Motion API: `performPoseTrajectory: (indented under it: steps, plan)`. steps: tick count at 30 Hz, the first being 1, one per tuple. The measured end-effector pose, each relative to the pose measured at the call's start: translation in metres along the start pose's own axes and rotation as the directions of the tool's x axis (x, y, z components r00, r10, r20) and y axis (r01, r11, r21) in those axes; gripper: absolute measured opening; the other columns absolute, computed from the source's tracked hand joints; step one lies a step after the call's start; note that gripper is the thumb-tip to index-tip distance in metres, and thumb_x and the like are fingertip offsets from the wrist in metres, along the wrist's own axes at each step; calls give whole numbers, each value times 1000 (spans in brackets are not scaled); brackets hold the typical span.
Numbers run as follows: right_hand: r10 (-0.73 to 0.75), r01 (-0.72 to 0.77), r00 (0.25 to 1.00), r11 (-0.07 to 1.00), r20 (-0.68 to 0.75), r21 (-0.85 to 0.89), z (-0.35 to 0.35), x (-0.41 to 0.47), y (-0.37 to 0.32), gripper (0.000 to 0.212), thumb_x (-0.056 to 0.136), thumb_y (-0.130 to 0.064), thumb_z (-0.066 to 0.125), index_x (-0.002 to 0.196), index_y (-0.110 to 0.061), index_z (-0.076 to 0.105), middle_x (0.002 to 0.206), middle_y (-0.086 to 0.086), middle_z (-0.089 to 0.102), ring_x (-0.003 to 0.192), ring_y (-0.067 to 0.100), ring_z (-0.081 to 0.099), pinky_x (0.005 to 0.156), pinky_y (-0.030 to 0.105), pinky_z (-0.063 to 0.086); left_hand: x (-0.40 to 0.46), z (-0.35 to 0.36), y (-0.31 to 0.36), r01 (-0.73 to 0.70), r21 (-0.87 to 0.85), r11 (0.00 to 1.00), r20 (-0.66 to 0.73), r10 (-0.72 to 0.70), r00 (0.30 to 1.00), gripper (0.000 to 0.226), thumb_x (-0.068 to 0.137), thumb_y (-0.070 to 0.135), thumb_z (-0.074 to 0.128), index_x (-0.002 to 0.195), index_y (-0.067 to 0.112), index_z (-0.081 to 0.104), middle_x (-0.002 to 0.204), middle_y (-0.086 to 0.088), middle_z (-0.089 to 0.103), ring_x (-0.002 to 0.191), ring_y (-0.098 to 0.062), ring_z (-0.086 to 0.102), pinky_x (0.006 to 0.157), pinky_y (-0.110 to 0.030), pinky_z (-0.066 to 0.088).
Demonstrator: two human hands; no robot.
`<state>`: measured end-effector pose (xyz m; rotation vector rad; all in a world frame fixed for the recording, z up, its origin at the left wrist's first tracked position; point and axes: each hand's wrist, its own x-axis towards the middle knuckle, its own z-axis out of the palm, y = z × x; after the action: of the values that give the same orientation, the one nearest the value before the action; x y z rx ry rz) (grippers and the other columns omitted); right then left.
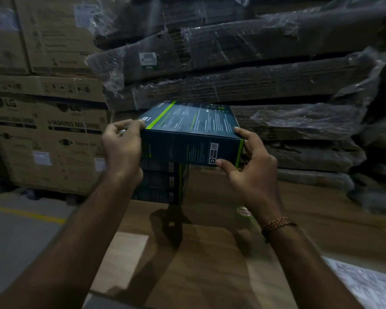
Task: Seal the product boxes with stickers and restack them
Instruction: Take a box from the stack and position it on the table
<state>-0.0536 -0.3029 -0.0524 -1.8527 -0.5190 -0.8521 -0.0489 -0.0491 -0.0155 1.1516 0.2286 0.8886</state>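
Dark teal box [188, 134] with lime stripes at frame centre, lying flat, gripped at both ends. Left hand [122, 148] at the box's left end, fingers curled over the upper left corner, pinching the edge. Right hand [252, 168] at the right end, index finger along the top right edge, thumb pressed to the front face near a small white label [214, 150]. Beaded bracelet [276, 225] on the right wrist. Directly beneath, touching or just above (cannot tell which), a stack [159, 182] of similar dark boxes, partly hidden behind the left wrist. Stack resting on a brown cardboard surface [210, 264] filling the lower middle of the frame. White printed sheet [366, 284] at lower right, blurred. Upper left and left: large brown cartons [45, 139], one marked LG and washing machine. Upper right: bundles of flattened cardboard [243, 70] wrapped in clear plastic film, piled high behind the box. Grey floor with a yellow line [27, 214] at lower left.
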Motion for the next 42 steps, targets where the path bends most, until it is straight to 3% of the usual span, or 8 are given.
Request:
performPoseTrajectory:
  steps: [3,10,21,24,30,35,39,42]
  plan:
    - [11,-11,1000,1000,-25,19,-28,-20,3,82,80,-19,95,150,-32,54,131,-8,71,120,7,68,99,39,62,-35,7,-6,-42,-36,998,7,43,999,18,93,28,78,105,25,65,98,4,70,84,-12,66,48,-21,44]
    - [91,-87,993,995,-75,54,-81,-90,6,80,77,-10,95,145,-29,58,132,-14,69,119,1,69,98,32,62,-125,-5,-26,-75,-51,996,44,78,996,16,97,22,76,109,26,66,96,8,70,81,-1,69,57,-20,50]
    - [180,-163,971,980,-155,118,-128,-174,17,77,72,4,94,136,-25,63,138,-6,69,118,4,72,96,25,61,-206,-24,-65,-6,-103,995,128,19,992,26,86,37,78,108,30,70,108,-4,73,106,-22,72,84,-39,60]
    - [220,-209,967,974,-129,94,-134,-194,28,76,70,5,95,134,-25,65,139,-5,70,118,6,72,98,29,61,-221,-34,-86,71,-55,996,139,-63,988,29,82,43,81,108,33,72,114,-7,76,114,-30,73,97,-56,61]
    - [311,-311,949,950,-56,9,-141,-232,44,75,67,-4,98,130,-34,69,130,-25,69,118,-5,68,99,19,57,-245,-54,-119,184,63,981,110,-190,976,29,83,40,77,109,30,70,114,-7,75,112,-26,72,101,-55,59]
    - [347,-342,937,931,23,-130,-133,-257,62,68,72,-9,98,124,-40,68,133,-38,56,129,-6,59,110,27,53,-245,-68,-135,-58,362,930,193,-14,981,14,92,29,70,103,37,68,112,5,70,107,-17,66,98,-55,55]
    - [298,-282,954,931,36,-233,-132,-258,66,67,72,-6,97,122,-34,63,142,-25,53,134,7,55,105,5,42,-249,-72,-144,-91,412,907,240,-11,971,27,95,43,69,120,40,61,123,14,66,116,-19,65,98,-53,55]
    - [260,-222,963,915,72,-336,-135,-250,65,69,66,-22,101,119,-36,58,158,-14,48,141,10,49,113,27,43,-250,-76,-145,2,404,915,265,-119,957,28,104,39,69,130,35,58,127,15,69,112,-9,69,97,-48,59]
